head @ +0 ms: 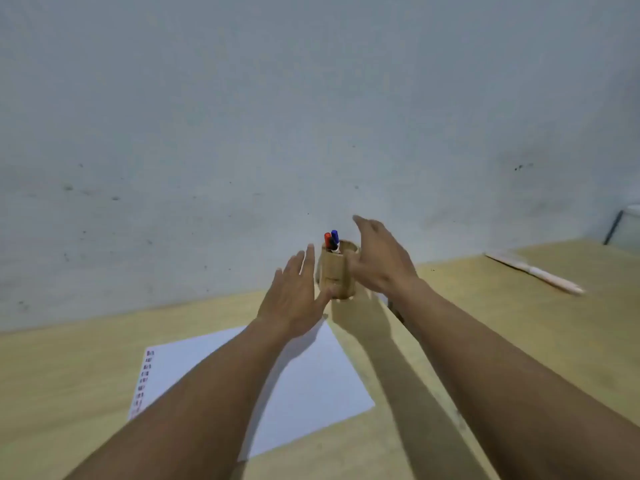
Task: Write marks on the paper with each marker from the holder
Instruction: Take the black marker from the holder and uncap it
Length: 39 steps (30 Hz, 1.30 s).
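Observation:
A tan wooden holder (335, 275) stands on the wooden table near the wall, with a red-capped marker (327, 239), a blue-capped marker (335, 234) and a dark one sticking out of it. My left hand (294, 296) is open just left of the holder, its thumb close to the holder's base. To the holder's right, my right hand (379, 259) spreads its fingers apart and holds nothing. A white sheet of paper (311, 386) lies in front of the holder, partly under my left forearm, with a column of small red and blue marks along its left edge (143, 379).
The light wooden table (519, 323) runs up to a grey-white wall (311, 116). A pale pink and white pen-like object (540, 273) lies at the far right of the table. A dark rod and a clear container edge (623, 226) sit at the right border.

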{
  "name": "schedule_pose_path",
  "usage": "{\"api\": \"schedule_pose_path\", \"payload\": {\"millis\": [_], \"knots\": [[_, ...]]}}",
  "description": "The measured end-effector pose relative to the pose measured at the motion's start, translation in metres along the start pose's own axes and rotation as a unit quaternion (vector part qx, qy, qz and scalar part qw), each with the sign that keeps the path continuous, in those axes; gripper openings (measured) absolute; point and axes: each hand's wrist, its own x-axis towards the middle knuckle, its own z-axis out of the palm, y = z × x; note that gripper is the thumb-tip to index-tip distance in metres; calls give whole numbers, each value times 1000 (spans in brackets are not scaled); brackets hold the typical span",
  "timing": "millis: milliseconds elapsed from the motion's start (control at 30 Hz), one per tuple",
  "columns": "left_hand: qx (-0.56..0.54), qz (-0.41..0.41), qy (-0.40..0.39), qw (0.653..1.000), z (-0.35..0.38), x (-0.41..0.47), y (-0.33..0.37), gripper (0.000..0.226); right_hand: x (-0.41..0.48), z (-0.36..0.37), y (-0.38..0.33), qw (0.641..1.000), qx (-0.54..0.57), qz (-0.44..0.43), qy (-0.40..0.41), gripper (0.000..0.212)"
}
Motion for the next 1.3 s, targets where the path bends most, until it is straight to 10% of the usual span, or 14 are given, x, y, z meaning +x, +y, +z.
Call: {"api": "schedule_pose_path", "payload": {"millis": [167, 333, 1300], "knots": [[-134, -88, -17, 987, 30, 29, 2, 99, 15, 30, 15, 1000, -4, 1, -14, 45], [-243, -123, 24, 962, 45, 46, 9, 48, 26, 43, 16, 1000, 16, 9, 10, 37], [-274, -173, 116, 939, -9, 43, -6, 61, 38, -13, -29, 963, 216, -51, 150, 17]]}}
